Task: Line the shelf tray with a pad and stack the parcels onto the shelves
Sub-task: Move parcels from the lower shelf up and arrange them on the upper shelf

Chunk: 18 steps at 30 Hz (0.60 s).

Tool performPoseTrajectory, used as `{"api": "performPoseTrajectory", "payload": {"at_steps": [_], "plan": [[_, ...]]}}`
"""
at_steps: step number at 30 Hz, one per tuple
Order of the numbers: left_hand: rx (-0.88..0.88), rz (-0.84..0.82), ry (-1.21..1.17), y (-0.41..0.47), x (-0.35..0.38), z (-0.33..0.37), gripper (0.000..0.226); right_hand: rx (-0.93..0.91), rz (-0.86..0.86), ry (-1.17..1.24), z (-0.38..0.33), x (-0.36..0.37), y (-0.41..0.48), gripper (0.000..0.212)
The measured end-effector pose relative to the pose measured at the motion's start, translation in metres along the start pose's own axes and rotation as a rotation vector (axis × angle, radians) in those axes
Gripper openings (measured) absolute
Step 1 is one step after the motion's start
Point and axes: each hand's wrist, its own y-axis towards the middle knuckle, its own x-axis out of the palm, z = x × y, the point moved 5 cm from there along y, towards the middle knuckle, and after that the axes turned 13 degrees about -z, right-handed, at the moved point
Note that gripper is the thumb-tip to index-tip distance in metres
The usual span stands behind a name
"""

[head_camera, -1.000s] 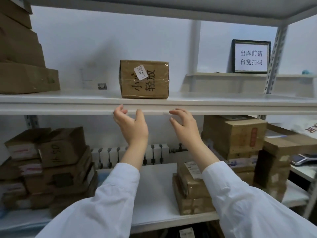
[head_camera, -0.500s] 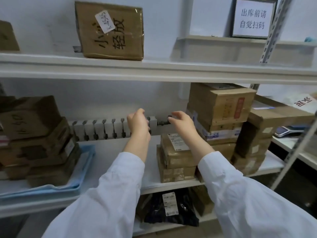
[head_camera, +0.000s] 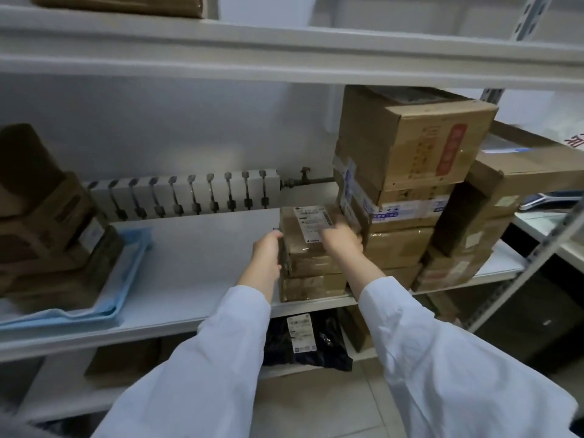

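A short stack of brown taped parcels [head_camera: 311,286] stands on the white middle shelf [head_camera: 202,257]. Its top parcel [head_camera: 305,235] carries a white label. My left hand [head_camera: 267,254] presses against that parcel's left side with the fingers curled on its edge. My right hand [head_camera: 343,238], blurred, lies over its right top corner. At the far left a blue tray [head_camera: 126,273] with a pale blue lining holds several brown parcels [head_camera: 47,222].
A tall stack of bigger cartons [head_camera: 410,153] stands right beside the small stack. A white radiator [head_camera: 189,194] runs behind the shelf. The upper shelf [head_camera: 284,58] hangs overhead. A black bag [head_camera: 306,343] lies on the lower shelf. A slanted metal upright [head_camera: 521,270] is at the right.
Both hands dropped from the upper shelf's edge to the middle shelf and closed in on the small stack's top parcel. The view tilted downward.
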Motion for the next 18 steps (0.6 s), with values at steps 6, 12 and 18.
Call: {"api": "performPoseTrajectory", "payload": {"at_steps": [6, 12, 18], "plan": [[-0.062, -0.132, 0.070, 0.032, 0.009, -0.026, 0.057, 0.004, -0.007, -0.040, 0.011, 0.003, 0.008, 0.060], [-0.100, -0.115, 0.076, 0.114, -0.010, -0.053, 0.128, 0.012, 0.001, -0.027, 0.012, 0.003, 0.018, 0.058], [-0.010, 0.015, -0.104, 0.058, -0.029, -0.033, 0.084, -0.037, -0.118, 0.292, 0.008, 0.012, 0.031, 0.054]]}}
